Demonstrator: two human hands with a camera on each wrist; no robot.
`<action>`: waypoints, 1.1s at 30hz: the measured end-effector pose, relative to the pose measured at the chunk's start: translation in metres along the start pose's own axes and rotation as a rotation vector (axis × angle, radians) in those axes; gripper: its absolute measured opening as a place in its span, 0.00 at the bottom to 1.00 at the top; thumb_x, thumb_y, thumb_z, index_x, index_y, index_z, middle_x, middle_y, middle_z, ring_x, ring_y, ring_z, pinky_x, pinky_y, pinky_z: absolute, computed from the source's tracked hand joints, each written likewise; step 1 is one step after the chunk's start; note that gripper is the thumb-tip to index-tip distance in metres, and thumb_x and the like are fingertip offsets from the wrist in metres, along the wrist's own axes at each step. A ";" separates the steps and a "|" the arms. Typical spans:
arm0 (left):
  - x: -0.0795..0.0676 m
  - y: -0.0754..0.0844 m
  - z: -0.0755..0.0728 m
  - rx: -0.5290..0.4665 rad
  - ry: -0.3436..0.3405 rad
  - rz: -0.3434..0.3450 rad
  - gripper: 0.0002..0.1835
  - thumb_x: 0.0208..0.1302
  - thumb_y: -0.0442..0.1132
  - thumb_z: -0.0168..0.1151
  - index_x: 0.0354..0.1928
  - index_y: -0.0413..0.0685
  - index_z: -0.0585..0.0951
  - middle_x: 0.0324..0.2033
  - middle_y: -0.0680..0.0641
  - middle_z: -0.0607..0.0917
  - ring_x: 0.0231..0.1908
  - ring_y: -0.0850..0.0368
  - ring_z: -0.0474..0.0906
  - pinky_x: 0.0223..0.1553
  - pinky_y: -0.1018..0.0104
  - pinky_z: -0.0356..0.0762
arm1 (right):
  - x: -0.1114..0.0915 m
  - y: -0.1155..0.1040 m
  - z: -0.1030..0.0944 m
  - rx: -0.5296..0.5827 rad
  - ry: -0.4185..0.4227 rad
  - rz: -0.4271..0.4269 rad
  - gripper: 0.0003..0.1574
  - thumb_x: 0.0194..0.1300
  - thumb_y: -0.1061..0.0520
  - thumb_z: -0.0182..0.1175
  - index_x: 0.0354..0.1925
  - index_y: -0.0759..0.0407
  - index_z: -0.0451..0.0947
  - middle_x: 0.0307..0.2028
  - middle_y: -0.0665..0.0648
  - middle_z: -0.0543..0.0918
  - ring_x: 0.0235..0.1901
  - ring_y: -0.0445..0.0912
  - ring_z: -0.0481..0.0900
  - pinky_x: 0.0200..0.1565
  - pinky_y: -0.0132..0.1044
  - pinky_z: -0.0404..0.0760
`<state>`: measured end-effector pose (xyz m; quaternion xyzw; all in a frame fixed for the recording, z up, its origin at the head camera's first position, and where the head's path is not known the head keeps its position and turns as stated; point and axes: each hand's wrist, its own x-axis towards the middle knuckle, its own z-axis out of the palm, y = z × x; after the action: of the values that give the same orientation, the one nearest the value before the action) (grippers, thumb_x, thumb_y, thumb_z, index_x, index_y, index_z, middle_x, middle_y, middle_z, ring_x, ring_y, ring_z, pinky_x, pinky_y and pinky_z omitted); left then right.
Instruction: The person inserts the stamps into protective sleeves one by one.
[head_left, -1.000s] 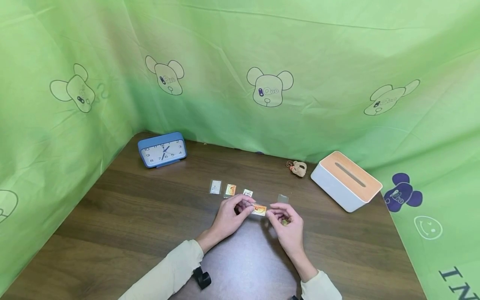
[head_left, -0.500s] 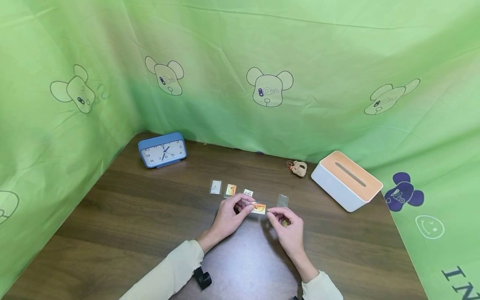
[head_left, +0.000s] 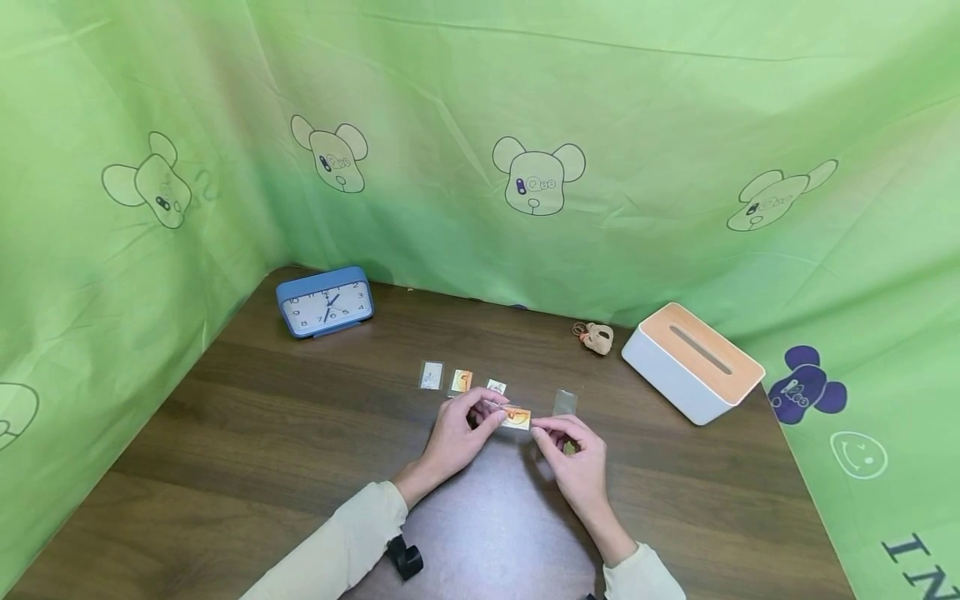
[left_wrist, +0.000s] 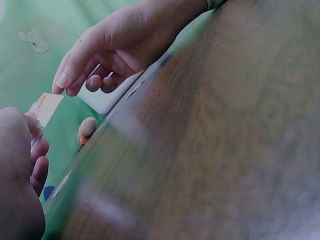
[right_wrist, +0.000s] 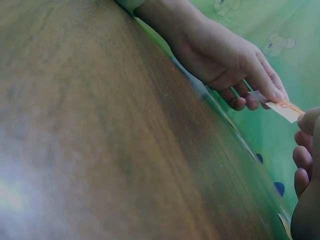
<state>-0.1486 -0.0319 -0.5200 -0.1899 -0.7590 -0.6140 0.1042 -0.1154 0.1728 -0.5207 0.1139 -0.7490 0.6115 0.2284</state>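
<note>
First, at the far left of the table (head_left: 225,433), I see a blue clock (head_left: 326,302), well apart from the work. Right of it, three small pieces lie flat in a row: a white card (head_left: 431,375), an orange card (head_left: 461,381) and a pale card (head_left: 496,386), the last just beyond the left hand (head_left: 456,433). That hand pinches the left end of the picture card (head_left: 517,417) between thumb and forefinger, holding it above the table; clear film (right_wrist: 257,96) shows at that end. The right hand (head_left: 588,467) meets the card's right edge, thumb and forefinger close together and apparently pinching it, other fingers curled. A second ago its forefinger stood higher, apart from the thumb; now it is down beside it. I judge this gives a surer hold on both ends while the card is handled. Something yellowish shows between the right fingers; I cannot tell whether it is held. Beyond that hand lies a clear sleeve (head_left: 566,402), and farther right are a tan pouch (head_left: 597,337) and a tissue box (head_left: 690,367).
</note>
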 end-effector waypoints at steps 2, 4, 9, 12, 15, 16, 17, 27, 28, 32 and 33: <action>0.000 0.000 0.000 0.002 0.004 0.000 0.07 0.72 0.32 0.75 0.50 0.44 0.90 0.36 0.49 0.91 0.33 0.62 0.82 0.37 0.70 0.82 | 0.000 0.000 0.000 -0.008 0.002 -0.009 0.15 0.59 0.80 0.74 0.37 0.64 0.93 0.32 0.62 0.88 0.29 0.35 0.77 0.32 0.24 0.74; 0.000 0.000 0.000 0.006 0.006 0.001 0.08 0.72 0.32 0.75 0.49 0.45 0.90 0.36 0.49 0.91 0.33 0.62 0.82 0.37 0.70 0.83 | 0.000 0.003 -0.002 -0.006 -0.004 -0.018 0.15 0.60 0.78 0.75 0.38 0.62 0.93 0.32 0.61 0.88 0.29 0.36 0.77 0.32 0.24 0.75; 0.000 -0.001 0.000 0.008 0.010 0.012 0.08 0.71 0.31 0.75 0.49 0.44 0.90 0.36 0.48 0.91 0.33 0.62 0.82 0.36 0.70 0.83 | 0.000 0.004 -0.003 -0.004 -0.025 -0.030 0.14 0.61 0.76 0.76 0.39 0.60 0.94 0.34 0.60 0.89 0.29 0.37 0.78 0.32 0.25 0.76; 0.000 0.000 0.000 0.008 0.012 0.016 0.08 0.71 0.30 0.75 0.49 0.44 0.90 0.35 0.48 0.91 0.33 0.62 0.82 0.36 0.70 0.83 | 0.000 0.003 -0.004 -0.005 -0.033 -0.025 0.14 0.62 0.76 0.76 0.40 0.60 0.95 0.34 0.60 0.90 0.30 0.37 0.78 0.32 0.25 0.76; 0.000 0.000 0.000 0.007 0.011 0.013 0.08 0.71 0.30 0.75 0.49 0.44 0.90 0.35 0.48 0.91 0.32 0.63 0.81 0.36 0.70 0.82 | 0.000 0.003 -0.004 -0.004 -0.037 -0.017 0.14 0.62 0.76 0.76 0.40 0.60 0.95 0.34 0.59 0.90 0.30 0.37 0.78 0.32 0.24 0.76; 0.000 0.000 0.000 0.006 0.011 0.012 0.08 0.71 0.30 0.75 0.49 0.44 0.90 0.35 0.48 0.91 0.32 0.63 0.81 0.36 0.70 0.82 | 0.000 0.003 -0.004 -0.003 -0.038 -0.015 0.14 0.62 0.76 0.76 0.40 0.60 0.95 0.34 0.59 0.90 0.30 0.37 0.78 0.33 0.24 0.76; 0.000 0.001 0.000 0.006 0.009 0.009 0.08 0.71 0.30 0.75 0.49 0.44 0.90 0.35 0.48 0.91 0.32 0.63 0.81 0.36 0.71 0.82 | 0.000 0.002 -0.004 -0.001 -0.039 -0.012 0.14 0.63 0.75 0.76 0.40 0.59 0.95 0.35 0.59 0.90 0.30 0.37 0.78 0.33 0.24 0.76; 0.000 0.000 0.001 0.007 0.008 0.016 0.08 0.71 0.30 0.76 0.49 0.42 0.90 0.34 0.48 0.91 0.32 0.64 0.80 0.35 0.71 0.82 | 0.000 0.003 -0.004 0.014 -0.048 -0.012 0.14 0.63 0.76 0.75 0.41 0.60 0.94 0.35 0.60 0.89 0.30 0.37 0.78 0.33 0.25 0.76; 0.000 0.000 0.001 0.009 0.008 0.017 0.08 0.71 0.30 0.75 0.49 0.42 0.90 0.34 0.48 0.91 0.32 0.64 0.80 0.35 0.71 0.81 | 0.000 0.003 -0.004 0.017 -0.051 -0.013 0.14 0.63 0.76 0.75 0.41 0.60 0.94 0.35 0.60 0.89 0.30 0.37 0.78 0.33 0.25 0.76; -0.001 -0.001 0.002 0.019 0.015 0.024 0.07 0.71 0.30 0.75 0.48 0.44 0.90 0.33 0.50 0.90 0.31 0.64 0.80 0.35 0.70 0.81 | 0.000 0.002 -0.003 0.030 -0.065 -0.020 0.14 0.63 0.76 0.75 0.41 0.62 0.94 0.35 0.62 0.89 0.31 0.37 0.78 0.33 0.25 0.76; -0.001 -0.001 0.002 0.023 0.015 0.023 0.07 0.71 0.30 0.75 0.48 0.45 0.90 0.33 0.50 0.90 0.31 0.65 0.79 0.34 0.70 0.80 | 0.000 0.002 -0.003 0.033 -0.068 -0.021 0.13 0.62 0.76 0.75 0.41 0.62 0.94 0.35 0.62 0.89 0.30 0.37 0.78 0.33 0.25 0.76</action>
<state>-0.1482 -0.0302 -0.5219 -0.1929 -0.7630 -0.6053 0.1192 -0.1154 0.1760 -0.5219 0.1464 -0.7449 0.6171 0.2072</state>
